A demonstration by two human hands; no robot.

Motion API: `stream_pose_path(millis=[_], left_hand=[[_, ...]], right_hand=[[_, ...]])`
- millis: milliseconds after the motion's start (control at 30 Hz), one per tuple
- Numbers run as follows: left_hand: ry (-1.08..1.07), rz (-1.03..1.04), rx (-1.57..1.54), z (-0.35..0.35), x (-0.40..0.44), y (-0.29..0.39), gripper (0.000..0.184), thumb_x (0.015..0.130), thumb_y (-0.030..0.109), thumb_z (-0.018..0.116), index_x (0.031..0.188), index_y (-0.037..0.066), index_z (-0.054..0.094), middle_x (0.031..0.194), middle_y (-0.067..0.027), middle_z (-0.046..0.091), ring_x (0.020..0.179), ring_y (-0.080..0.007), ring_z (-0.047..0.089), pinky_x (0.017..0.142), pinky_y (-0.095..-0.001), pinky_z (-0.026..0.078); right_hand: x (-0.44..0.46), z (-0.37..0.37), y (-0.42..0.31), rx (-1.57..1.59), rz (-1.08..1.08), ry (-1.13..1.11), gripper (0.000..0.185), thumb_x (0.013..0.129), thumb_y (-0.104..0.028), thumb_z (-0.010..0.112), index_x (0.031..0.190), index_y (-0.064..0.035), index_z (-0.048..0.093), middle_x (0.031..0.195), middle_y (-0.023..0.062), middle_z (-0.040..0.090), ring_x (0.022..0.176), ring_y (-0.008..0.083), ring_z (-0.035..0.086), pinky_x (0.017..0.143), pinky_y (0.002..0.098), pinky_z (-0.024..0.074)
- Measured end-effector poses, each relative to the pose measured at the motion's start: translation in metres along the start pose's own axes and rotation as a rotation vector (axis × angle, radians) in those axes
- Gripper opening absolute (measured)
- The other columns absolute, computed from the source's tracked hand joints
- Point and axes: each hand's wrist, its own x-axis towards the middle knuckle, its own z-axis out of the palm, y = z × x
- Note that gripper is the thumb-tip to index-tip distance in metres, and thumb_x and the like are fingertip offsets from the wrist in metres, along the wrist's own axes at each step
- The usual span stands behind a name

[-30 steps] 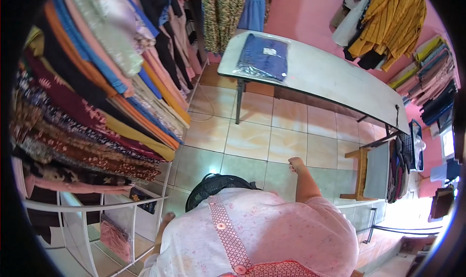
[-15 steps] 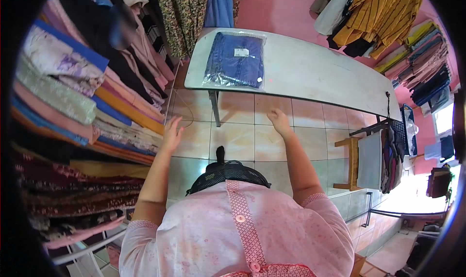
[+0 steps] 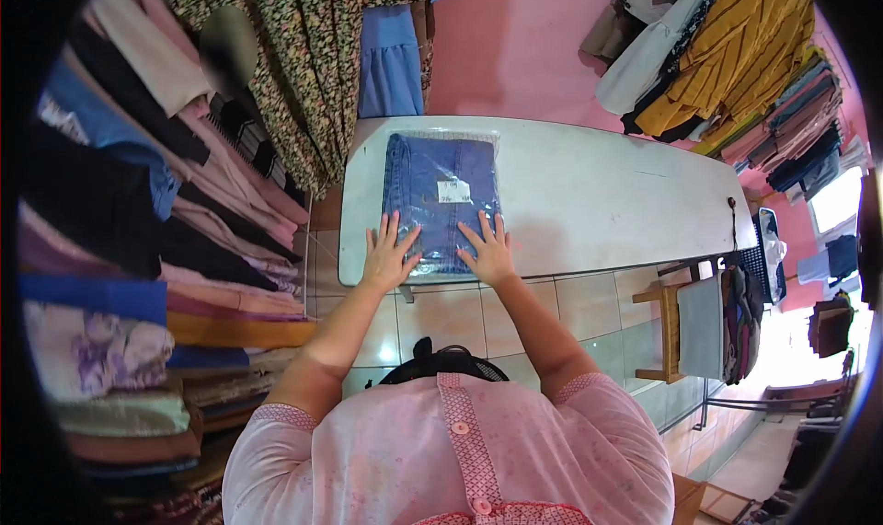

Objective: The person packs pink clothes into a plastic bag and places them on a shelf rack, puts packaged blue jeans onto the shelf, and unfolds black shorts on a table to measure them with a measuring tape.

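Note:
Folded blue denim clothing in a clear plastic bag (image 3: 432, 171) lies flat near the left end of the white table (image 3: 607, 203). A white label (image 3: 453, 192) shows on its middle. My left hand (image 3: 391, 256) rests with spread fingers on the bag's near left corner. On the near right part of the bag lies my right hand (image 3: 487, 251), its fingers also spread. Neither hand grips anything.
Folded clothes (image 3: 101, 350) are stacked on a rack at my left. A floral curtain (image 3: 294, 74) hangs behind the table's left end. Yellow striped garments (image 3: 727, 42) hang at the back right. A wooden stool (image 3: 670, 332) and a dark basket (image 3: 768, 253) stand at the right.
Both hands have moved forward from above the floor onto the bagged denim, fingers now spread on it. The view has shifted, so the table appears nearer. The bag stays in its place on the table.

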Motion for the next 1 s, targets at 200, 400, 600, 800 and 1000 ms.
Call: stream_pose_path(millis=[200,400,600,800,1000], left_hand=[[-0.107,-0.006,-0.037,0.017,0.002,-0.009,0.058,0.081,0.041,0.059,0.134,0.025,0.042,0.149,-0.0173,0.012,0.136,-0.0390,0.011,0.104,-0.0611,0.015],[-0.195,-0.085,-0.042,-0.015,0.016,0.005,0.048,0.081,0.039,0.060,0.125,0.022,0.051,0.140,-0.0164,0.029,0.131,-0.0379,0.022,0.101,-0.0661,0.010],[0.055,-0.179,-0.092,-0.010,0.089,-0.017,0.054,0.079,0.043,0.060,0.127,0.023,0.048,0.141,-0.0165,0.026,0.132,-0.0389,0.020,0.101,-0.0662,0.008],[-0.135,-0.159,0.084,0.016,0.129,-0.016,0.073,0.077,0.055,0.057,0.140,0.033,0.029,0.151,-0.0149,0.003,0.137,-0.0401,0.002,0.100,-0.0686,0.007],[-0.146,-0.162,0.061,0.022,0.136,-0.017,0.075,0.073,0.057,0.059,0.139,0.033,0.032,0.150,-0.0163,0.008,0.136,-0.0414,0.008,0.097,-0.0696,0.014]], right_hand=[[0.004,-0.001,0.002,0.095,0.028,-0.006,0.053,0.077,-0.043,0.063,0.128,-0.0335,0.048,0.146,0.0090,0.025,0.135,0.0395,0.013,0.102,0.0609,0.0206],[0.015,-0.013,0.001,0.095,0.019,-0.091,0.050,0.076,-0.043,0.064,0.123,-0.0310,0.052,0.139,0.0097,0.035,0.129,0.0388,0.026,0.100,0.0626,0.0220],[0.120,-0.027,0.036,0.227,0.133,-0.145,0.052,0.077,-0.049,0.062,0.121,-0.0229,0.053,0.134,0.0122,0.040,0.122,0.0407,0.036,0.098,0.0654,0.0212],[0.177,-0.020,0.032,-0.051,-0.032,0.010,0.061,0.078,-0.050,0.059,0.134,-0.0333,0.040,0.145,0.0144,0.024,0.133,0.0451,0.015,0.100,0.0658,0.0184],[0.180,0.001,0.048,0.050,-0.051,0.008,0.061,0.075,-0.054,0.060,0.131,-0.0341,0.044,0.144,0.0126,0.028,0.133,0.0431,0.017,0.100,0.0605,0.0228]])
